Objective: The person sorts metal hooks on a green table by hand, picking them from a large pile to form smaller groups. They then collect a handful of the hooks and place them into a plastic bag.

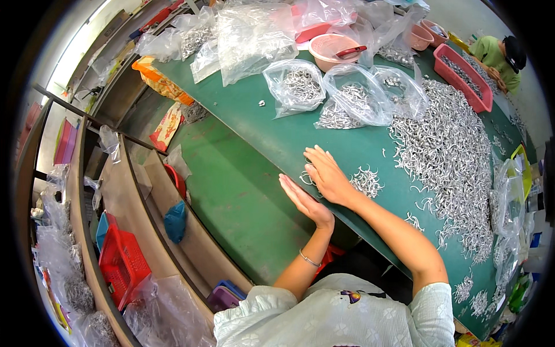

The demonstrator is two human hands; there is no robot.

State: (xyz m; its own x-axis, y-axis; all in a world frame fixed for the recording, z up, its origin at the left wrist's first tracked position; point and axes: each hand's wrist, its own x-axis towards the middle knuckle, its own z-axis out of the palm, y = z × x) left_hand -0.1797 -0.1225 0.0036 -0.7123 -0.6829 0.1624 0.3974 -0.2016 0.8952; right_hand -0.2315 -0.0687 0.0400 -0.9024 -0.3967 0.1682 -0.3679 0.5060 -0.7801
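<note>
My right hand [329, 176] lies over the edge of the green table [248, 130], fingers stretched out, with a few small curved silver metal pieces [308, 178] beside its fingertips. Just off the table edge, my left hand [306, 202] is held with its fingers straight and palm toward the edge; I see nothing gripped in it. A small heap of the same curved pieces [366, 181] sits to the right of my right hand. Farther right spreads a large pile of them [448, 156]. Anything beneath my right palm is hidden.
Clear plastic bags of metal pieces [300, 87] stand at the far side, near a pink basket [329, 49] with a red phone-like object [351, 52]. A red bin [462, 78] is far right, by another person [497, 61]. Shelves [115, 196] with a red basket [122, 263] line the left.
</note>
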